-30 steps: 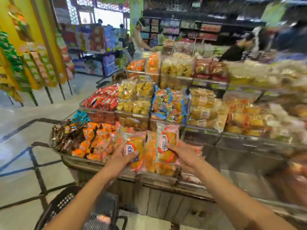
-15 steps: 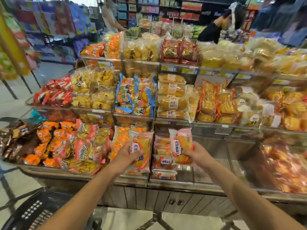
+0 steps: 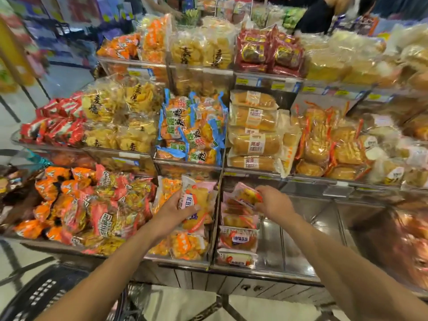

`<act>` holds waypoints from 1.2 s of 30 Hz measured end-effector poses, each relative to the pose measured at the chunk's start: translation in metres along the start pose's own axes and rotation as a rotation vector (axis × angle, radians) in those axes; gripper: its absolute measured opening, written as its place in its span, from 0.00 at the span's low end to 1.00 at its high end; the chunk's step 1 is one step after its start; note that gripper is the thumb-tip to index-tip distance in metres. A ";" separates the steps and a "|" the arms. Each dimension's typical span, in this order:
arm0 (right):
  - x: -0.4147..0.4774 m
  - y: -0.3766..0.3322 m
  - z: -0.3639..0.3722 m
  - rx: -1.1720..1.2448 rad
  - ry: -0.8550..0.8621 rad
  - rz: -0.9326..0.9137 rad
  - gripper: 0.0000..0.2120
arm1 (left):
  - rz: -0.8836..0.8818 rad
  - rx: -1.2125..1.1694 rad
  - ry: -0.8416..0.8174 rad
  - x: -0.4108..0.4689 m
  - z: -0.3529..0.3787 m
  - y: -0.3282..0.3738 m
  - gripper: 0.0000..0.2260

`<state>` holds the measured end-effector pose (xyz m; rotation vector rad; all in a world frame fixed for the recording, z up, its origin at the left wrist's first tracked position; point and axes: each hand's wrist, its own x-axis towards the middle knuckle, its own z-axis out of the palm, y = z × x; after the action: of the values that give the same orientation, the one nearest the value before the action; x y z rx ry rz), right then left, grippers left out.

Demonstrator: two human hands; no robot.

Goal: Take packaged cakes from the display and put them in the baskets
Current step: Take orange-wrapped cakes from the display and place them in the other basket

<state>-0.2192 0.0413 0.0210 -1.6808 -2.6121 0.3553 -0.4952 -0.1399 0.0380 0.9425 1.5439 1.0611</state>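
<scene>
My left hand grips a pink-edged packaged cake with a yellow cake inside, held upright over the lowest display bin. My right hand pinches a second pink cake pack, tilted over a short stack of the same packs in the neighbouring bin. A black plastic basket sits low at the bottom left, below the display's front edge.
Tiered clear bins hold orange snack packs, blue-trimmed cakes, bread loaves and more bags to the right. Bare metal shelf lies right of my right hand. A person in black stands behind the display.
My right hand has lowered its cake pack toward the stack and tilted it. My left hand keeps its pack in about the same place. The view has moved closer to the display.
</scene>
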 end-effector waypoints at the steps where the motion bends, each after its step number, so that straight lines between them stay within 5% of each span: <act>1: 0.008 -0.003 0.003 -0.054 0.000 -0.007 0.19 | -0.006 0.004 0.003 0.002 -0.002 -0.002 0.27; 7: 0.050 -0.006 0.030 -0.235 -0.021 -0.063 0.16 | -0.043 0.030 0.006 0.013 -0.008 -0.006 0.14; 14: 0.079 0.000 0.056 -0.164 -0.095 -0.110 0.15 | -0.121 0.054 0.059 0.029 -0.006 -0.013 0.15; 21: 0.067 0.008 0.079 -0.327 0.208 -0.133 0.21 | -0.154 0.076 0.058 0.039 0.001 -0.011 0.17; 27: 0.068 0.008 0.086 -0.266 0.185 -0.121 0.20 | -0.164 0.043 0.036 0.042 0.004 -0.008 0.20; 33: 0.056 0.010 0.080 0.064 0.147 -0.128 0.18 | -0.122 0.073 0.036 0.046 0.014 0.004 0.13; 36: 0.040 -0.005 0.062 0.561 0.127 -0.051 0.09 | -0.105 0.059 0.004 0.050 0.021 0.009 0.15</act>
<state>-0.2495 0.0643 -0.0425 -1.3873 -2.1742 0.8503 -0.4840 -0.0873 0.0290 0.8902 1.6179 0.9484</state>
